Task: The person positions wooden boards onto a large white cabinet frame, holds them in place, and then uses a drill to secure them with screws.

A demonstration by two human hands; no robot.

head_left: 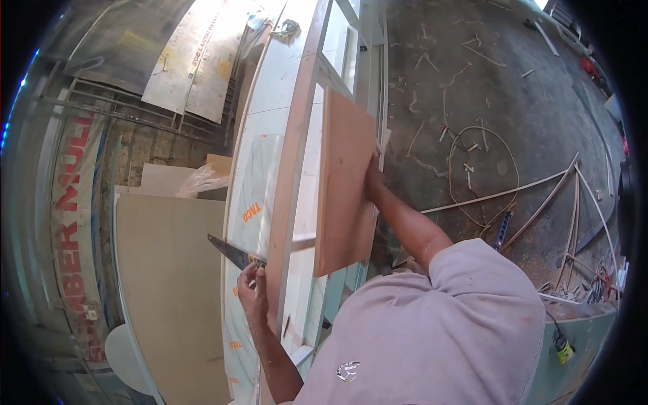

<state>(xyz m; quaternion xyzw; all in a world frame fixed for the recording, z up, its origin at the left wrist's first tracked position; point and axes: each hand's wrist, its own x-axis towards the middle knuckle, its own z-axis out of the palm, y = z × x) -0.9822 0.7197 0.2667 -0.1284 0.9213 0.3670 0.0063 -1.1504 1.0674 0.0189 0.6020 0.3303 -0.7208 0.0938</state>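
Observation:
A brown wooden panel (347,182) stands tilted on edge against the pale wooden frame (290,169). My right hand (373,179) grips its right edge, the fingers partly hidden behind the board. To the left of the frame, my left hand (252,287) is closed, fingertips pinched at the handle end of a dark, tapered handsaw (229,252). The saw's blade points up and left, over the film-wrapped white surface (266,179). Part of the saw's handle is hidden by my fingers.
A large beige board (169,290) leans on the left, near printed sheeting (74,236). Offcuts and a looped strip (482,175) litter the grey floor at right. Long thin strips (574,223) lean there, with a power strip (503,229) nearby. Crumpled plastic (287,30) lies at the far end.

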